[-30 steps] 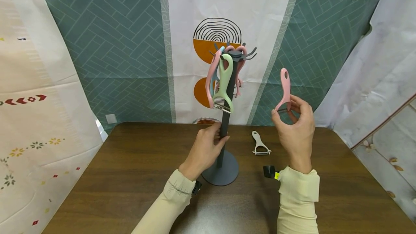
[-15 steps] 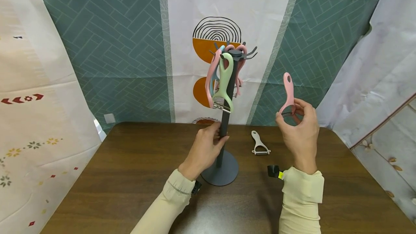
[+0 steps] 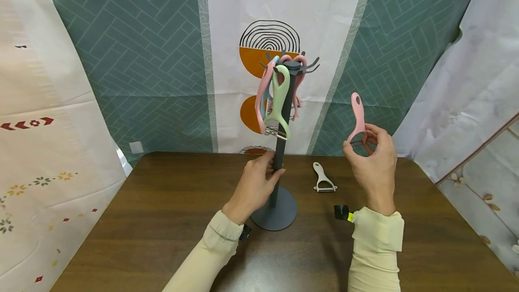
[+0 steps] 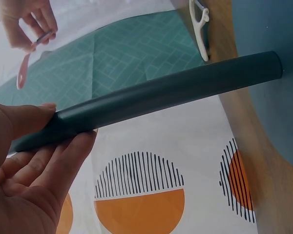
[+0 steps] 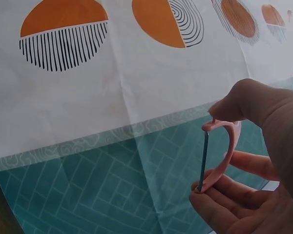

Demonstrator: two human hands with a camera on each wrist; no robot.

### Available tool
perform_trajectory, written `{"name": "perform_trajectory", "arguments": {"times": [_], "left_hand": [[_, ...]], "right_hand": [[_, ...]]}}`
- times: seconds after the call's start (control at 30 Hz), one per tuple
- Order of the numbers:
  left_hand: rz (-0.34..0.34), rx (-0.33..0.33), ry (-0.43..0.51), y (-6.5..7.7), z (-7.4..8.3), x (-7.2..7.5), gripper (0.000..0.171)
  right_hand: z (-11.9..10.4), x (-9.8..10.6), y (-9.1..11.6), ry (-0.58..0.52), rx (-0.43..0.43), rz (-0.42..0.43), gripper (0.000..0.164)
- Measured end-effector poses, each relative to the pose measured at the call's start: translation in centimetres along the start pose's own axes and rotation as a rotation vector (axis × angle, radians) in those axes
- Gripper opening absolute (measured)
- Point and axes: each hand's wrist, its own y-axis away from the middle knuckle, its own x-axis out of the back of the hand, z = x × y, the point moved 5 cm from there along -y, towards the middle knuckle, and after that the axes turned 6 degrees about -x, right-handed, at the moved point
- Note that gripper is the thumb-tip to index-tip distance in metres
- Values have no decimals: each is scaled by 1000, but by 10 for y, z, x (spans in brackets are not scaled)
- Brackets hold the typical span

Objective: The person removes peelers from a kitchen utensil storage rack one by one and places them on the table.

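In the head view my left hand (image 3: pixel 252 187) grips the dark post of a utensil stand (image 3: pixel 279 154) below the hanging tools; the left wrist view shows thumb and fingers around the post (image 4: pixel 176 90). My right hand (image 3: pixel 375 163) holds a pink peeler (image 3: pixel 357 114) by its blade end, handle up, to the right of the stand. In the right wrist view the thumb and fingers pinch the two sides of the peeler's forked head (image 5: pixel 229 146), its blade between them. A green peeler (image 3: pixel 279 98) hangs at the stand's front, with pink peelers (image 3: pixel 263 96) and a blue one partly hidden behind.
A white peeler (image 3: pixel 323 178) lies on the brown wooden table (image 3: pixel 174 220), right of the stand's round base (image 3: pixel 279 220). Bare curved hooks (image 3: pixel 311 66) stick out at the stand's top right. A patterned curtain (image 3: pixel 154 57) hangs behind the table.
My right hand with the pink peeler has moved slightly right and down, then nearly stopped. The left hand keeps its hold on the post.
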Motion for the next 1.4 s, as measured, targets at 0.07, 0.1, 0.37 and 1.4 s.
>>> {"name": "perform_trajectory", "arguments": {"times": [0.07, 0.1, 0.37, 1.4], "left_hand": [[-1, -2, 3, -1, 0, 0, 22], [-2, -2, 4, -1, 0, 0, 21], [0, 2, 27, -1, -1, -1, 21], [-12, 11, 35, 0, 0, 0, 22]], "right_hand": [[1, 0, 0, 7, -5, -5, 57], [2, 0, 0, 10, -8, -7, 57], [8, -1, -2, 66, -15, -34, 56], [30, -8, -7, 171, -94, -204, 61]]}}
